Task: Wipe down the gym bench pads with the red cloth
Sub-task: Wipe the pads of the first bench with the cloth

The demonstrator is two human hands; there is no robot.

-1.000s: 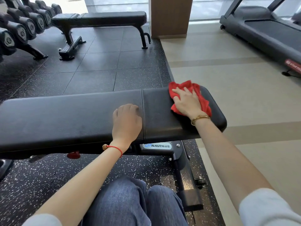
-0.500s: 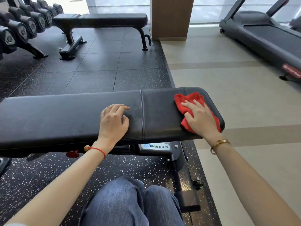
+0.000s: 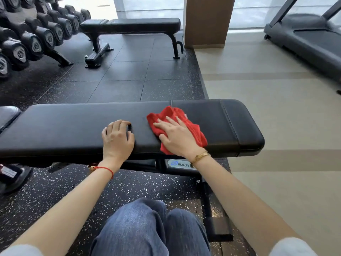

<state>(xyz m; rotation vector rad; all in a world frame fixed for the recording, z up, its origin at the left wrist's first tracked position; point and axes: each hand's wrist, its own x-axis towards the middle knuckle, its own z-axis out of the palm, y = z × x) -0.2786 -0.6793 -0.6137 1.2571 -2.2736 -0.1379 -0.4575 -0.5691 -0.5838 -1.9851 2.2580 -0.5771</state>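
A long black bench pad [image 3: 70, 126] runs across the view in front of me, with a seam near its right end. The red cloth [image 3: 167, 112] lies crumpled on the pad right of the middle. My right hand [image 3: 177, 137] lies flat on the cloth with straight spread fingers, pressing it to the pad. My left hand [image 3: 117, 138] rests on the bare pad just left of the cloth, fingers bent at the tips and holding nothing.
A second black bench [image 3: 132, 24] stands farther back. A dumbbell rack [image 3: 27, 37] fills the far left. A wooden column [image 3: 206, 21] stands behind, and a treadmill [image 3: 304, 39] at the far right. My knees in jeans [image 3: 147, 228] are below the bench frame [image 3: 217, 218].
My right hand has slid the red cloth leftwards from the pad's right end past the seam. The left hand has stayed on the pad, now close to the cloth.
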